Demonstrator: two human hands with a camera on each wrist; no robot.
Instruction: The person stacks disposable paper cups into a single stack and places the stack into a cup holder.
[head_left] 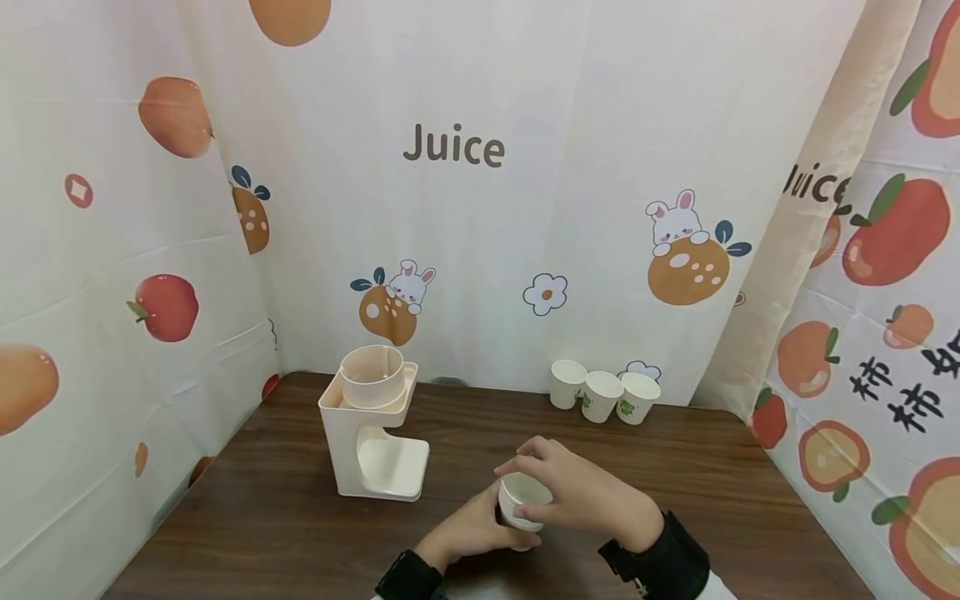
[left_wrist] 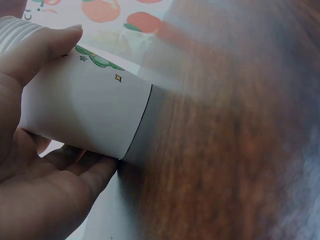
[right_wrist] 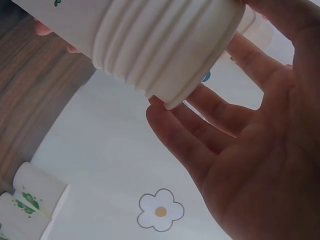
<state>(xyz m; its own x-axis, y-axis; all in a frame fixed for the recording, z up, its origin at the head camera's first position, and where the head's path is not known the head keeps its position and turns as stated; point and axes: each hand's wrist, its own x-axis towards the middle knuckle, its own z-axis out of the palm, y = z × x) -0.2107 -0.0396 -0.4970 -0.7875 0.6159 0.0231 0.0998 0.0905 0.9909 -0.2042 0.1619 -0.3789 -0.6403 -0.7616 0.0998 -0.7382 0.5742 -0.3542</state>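
Note:
Near the front of the table, my left hand (head_left: 474, 527) grips a stack of nested white paper cups (left_wrist: 87, 105), its thumb along one side and its fingers under the other. Green print shows on the outermost cup's wall. My right hand (head_left: 581, 493) comes over the top and holds the uppermost paper cup (right_wrist: 197, 57) by its rim, the thumb on one side and fingers on the other. Several stacked rims show in the right wrist view, and the uppermost cup stands out farther than the rims below it. The stack is tilted in both wrist views.
A cream-coloured stand (head_left: 343, 450) with a round open container (head_left: 372, 387) on top is at the left of the brown wooden table (head_left: 247, 500). Three paper cups (head_left: 602, 398) stand in a row at the back right. Fruit-printed curtains (head_left: 480, 250) enclose the table's back and sides.

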